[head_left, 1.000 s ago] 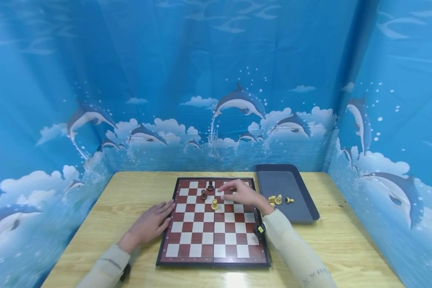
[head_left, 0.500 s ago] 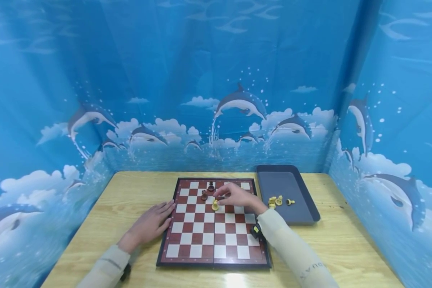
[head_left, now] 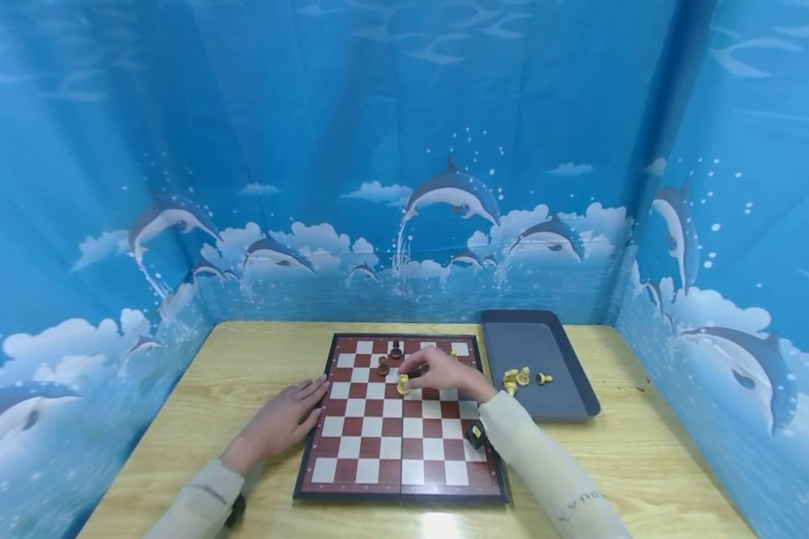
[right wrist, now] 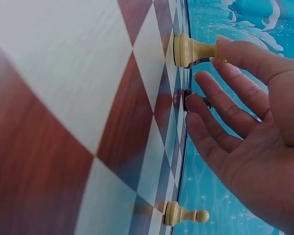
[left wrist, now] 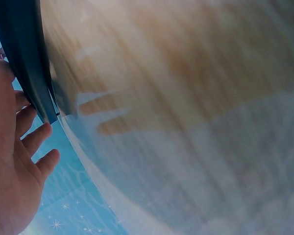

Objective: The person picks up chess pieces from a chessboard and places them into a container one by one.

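My right hand pinches the top of a pale yellow chess piece between thumb and forefinger. In the right wrist view, the base of this yellow chess piece is on the board, while the thumb hides its head. Two dark chess pieces stand just behind it: one dark piece near and another dark piece farther back. My left hand lies with extended fingers along the left edge of the chessboard. The left wrist view shows that hand beside the dark board edge.
A yellow pawn stands on the board's back right part. Right of the board, a grey tray holds several yellow pieces. Wooden table surrounds both, and a blue dolphin-print curtain closes off the back and sides.
My right hand has moved left and slightly nearer, from above the board onto the yellow piece, and now pinches its top. The pawn behind has come into sight. The left hand stays put.
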